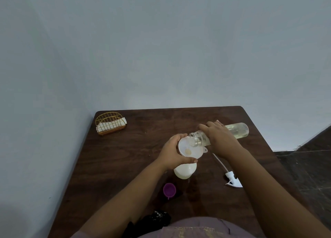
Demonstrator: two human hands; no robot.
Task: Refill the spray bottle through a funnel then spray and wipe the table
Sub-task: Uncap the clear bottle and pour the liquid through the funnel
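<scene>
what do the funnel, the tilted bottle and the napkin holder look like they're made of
Funnel: matte white plastic, slightly translucent. Tilted bottle: clear, with a threaded neck; glass or hard plastic, hard to tell. Napkin holder: thin gold-coloured wire, probably metal, on a seemingly wooden base.

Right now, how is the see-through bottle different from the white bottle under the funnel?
The clear bottle is tipped on its side in the right hand, its open mouth over the funnel; the white bottle stands upright on the table. You can see through the clear bottle; the white bottle is cloudy. The clear bottle looks long and slim, the white bottle short and round. Both have their tops off.
</scene>
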